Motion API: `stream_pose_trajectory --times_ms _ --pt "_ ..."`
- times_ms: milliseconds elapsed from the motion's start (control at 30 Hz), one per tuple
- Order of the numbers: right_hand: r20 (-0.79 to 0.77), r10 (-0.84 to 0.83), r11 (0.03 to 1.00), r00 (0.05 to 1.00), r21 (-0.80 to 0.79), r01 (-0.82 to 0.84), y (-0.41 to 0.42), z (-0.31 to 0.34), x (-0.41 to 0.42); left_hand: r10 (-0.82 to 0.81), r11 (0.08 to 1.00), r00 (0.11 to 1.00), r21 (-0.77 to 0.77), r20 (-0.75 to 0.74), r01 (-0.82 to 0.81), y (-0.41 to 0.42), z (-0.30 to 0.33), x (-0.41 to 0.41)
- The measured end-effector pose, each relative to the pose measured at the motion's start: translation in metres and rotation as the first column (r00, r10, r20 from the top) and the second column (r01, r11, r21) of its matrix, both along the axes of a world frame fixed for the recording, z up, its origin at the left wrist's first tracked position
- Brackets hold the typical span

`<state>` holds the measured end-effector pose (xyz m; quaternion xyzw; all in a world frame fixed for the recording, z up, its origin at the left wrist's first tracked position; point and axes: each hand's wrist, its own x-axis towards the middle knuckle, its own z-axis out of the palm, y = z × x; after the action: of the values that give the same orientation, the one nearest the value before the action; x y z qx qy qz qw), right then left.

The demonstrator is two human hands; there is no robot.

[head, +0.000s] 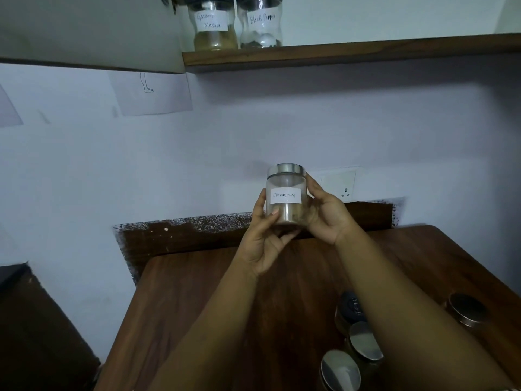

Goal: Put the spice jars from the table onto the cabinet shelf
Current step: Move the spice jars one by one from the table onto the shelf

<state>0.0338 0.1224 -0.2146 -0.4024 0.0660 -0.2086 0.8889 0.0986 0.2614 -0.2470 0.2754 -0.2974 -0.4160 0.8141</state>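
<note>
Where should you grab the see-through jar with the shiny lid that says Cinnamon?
Around its glass sides, below the lid. The clear cinnamon jar with the steel lid is upright and round, so the left hand and right hand cup it from opposite sides, leaving the label facing you.

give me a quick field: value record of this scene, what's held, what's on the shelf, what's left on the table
held: cinnamon jar, upright, steel lid on, above the table
left hand: on the jar's left side and bottom
right hand: on the jar's right side
shelf: garam masala jar and black pepper jar, side by side at its left end
on the table: four lidded jars at the lower right, partly hidden by the right arm
</note>
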Motion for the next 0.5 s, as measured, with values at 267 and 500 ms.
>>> stream_pose_trajectory --times_ms 267,500 --pt "0.055 0.001 1.000 0.999 0.001 -0.002 0.012 0.002 -0.004 0.011 1.000 1.000 0.026 0.027 -0.011 0.004 0.005 -0.001" --pt "0.009 0.030 0.976 1.000 -0.217 -0.027 0.010 0.019 -0.014 0.072 0.997 0.997 0.040 0.026 -0.073 -0.001 0.020 0.002"
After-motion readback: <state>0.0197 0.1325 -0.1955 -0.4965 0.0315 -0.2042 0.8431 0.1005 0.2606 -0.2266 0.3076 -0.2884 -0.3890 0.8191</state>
